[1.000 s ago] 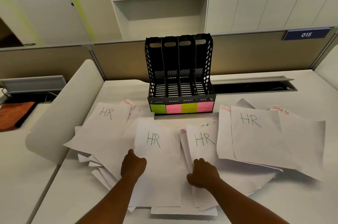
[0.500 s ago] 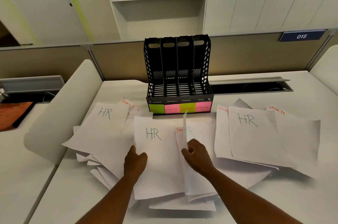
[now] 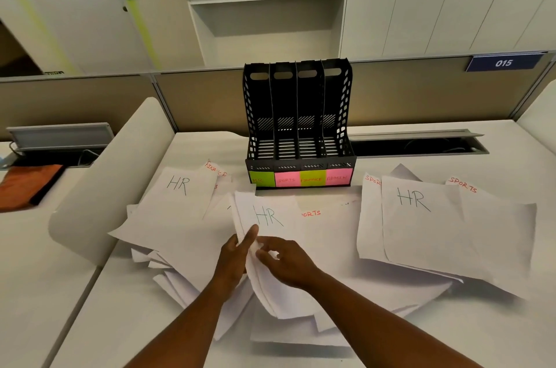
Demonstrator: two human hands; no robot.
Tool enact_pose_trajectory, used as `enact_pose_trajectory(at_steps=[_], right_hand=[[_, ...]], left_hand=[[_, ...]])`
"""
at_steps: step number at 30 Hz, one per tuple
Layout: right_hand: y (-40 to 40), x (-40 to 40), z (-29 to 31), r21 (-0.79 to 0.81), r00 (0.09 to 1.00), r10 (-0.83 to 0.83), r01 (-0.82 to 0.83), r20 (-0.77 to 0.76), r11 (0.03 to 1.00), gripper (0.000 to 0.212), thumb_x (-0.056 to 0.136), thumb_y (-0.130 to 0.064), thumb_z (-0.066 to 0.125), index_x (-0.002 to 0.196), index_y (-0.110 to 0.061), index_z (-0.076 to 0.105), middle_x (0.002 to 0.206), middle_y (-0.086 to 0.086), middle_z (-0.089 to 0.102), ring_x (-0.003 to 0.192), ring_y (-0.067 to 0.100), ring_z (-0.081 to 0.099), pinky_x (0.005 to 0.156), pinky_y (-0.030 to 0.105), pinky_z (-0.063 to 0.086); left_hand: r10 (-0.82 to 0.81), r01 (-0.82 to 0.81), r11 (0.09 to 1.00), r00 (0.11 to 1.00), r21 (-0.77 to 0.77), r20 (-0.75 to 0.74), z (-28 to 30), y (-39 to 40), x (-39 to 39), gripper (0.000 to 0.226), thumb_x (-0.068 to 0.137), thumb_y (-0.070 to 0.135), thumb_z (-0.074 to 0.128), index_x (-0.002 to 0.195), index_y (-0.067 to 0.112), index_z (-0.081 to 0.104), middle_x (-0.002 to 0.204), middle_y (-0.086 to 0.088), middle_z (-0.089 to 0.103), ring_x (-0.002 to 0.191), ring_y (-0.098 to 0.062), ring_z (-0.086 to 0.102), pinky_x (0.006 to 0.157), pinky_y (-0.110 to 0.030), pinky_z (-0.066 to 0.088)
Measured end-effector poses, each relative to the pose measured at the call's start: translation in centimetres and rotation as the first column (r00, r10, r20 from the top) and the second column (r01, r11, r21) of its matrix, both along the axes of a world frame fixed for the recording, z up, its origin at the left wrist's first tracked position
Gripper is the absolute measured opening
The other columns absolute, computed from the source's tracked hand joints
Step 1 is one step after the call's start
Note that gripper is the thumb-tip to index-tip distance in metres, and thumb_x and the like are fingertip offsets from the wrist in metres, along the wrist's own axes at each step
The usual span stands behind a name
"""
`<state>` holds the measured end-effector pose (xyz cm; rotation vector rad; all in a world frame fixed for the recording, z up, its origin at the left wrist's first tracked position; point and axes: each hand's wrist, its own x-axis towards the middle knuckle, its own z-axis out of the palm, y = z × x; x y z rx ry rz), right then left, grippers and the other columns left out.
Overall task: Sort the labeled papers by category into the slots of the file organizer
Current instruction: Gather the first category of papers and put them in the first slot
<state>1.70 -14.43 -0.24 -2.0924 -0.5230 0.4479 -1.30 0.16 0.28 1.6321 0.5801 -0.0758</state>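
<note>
The left hand (image 3: 233, 256) and the right hand (image 3: 284, 259) meet over the middle of the desk (image 3: 496, 334), both pinching a thin stack of HR sheets (image 3: 267, 217) by its near left edge, the left thumb lying up along that edge and the right fingers curled onto the top sheet. The stack's far edge is lifted off the paper beneath. Loose papers (image 3: 331, 247) fan out on either side, an HR sheet to the left (image 3: 177, 187) and another to the right (image 3: 415, 202), with corners marked SPORTS and FINANCE showing from under them. Just beyond the stack stands the black file organizer (image 3: 299, 127), its four slots upright, coloured labels along its front lip. Bare desk shows near the right front edge.
</note>
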Motion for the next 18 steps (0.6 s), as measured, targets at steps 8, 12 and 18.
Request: enact_pose_trajectory(at_steps=[8,12,18], right_hand=[[-1.7,0.9,-0.6,-0.092,0.939,-0.210,0.243,0.271,0.966,0.013,0.087,-0.030,0.060,0.096,-0.023,0.066,0.122,-0.009,0.064,0.115,0.011,0.056,0.098,0.025,0.044],[-5.8,2.7,-0.4,-0.282,0.842,-0.331,0.472,0.427,0.835,0.026,0.082,-0.023,0.064,0.107,-0.017,0.062,0.123,0.001,0.058,0.116,0.020,0.053,0.099,0.032,0.041],[-11.3,3.7,-1.1,-0.660,0.833,-0.394,0.550,0.388,0.513,0.041,0.086,-0.026,0.050,0.124,-0.011,0.048,0.137,0.011,0.042,0.140,0.033,0.024,0.112,0.052,0.024]], left_hand=[[-0.004,0.013,0.980,0.999,0.197,-0.048,-1.0,0.4,-0.1,0.040,0.094,0.030,0.059,0.130,0.011,0.054,0.124,-0.007,0.063,0.111,-0.030,0.061,0.098,-0.044,0.050],[0.035,-0.038,0.987,0.999,0.155,0.024,-0.8,0.7,-0.1,0.033,0.095,0.028,0.057,0.122,0.009,0.060,0.113,-0.007,0.068,0.100,-0.026,0.064,0.088,-0.037,0.055],[0.109,-0.114,0.993,0.988,0.038,0.105,0.4,0.8,0.9,0.017,0.094,0.031,0.060,0.096,0.017,0.070,0.086,0.001,0.073,0.080,-0.018,0.069,0.057,-0.017,0.051]])
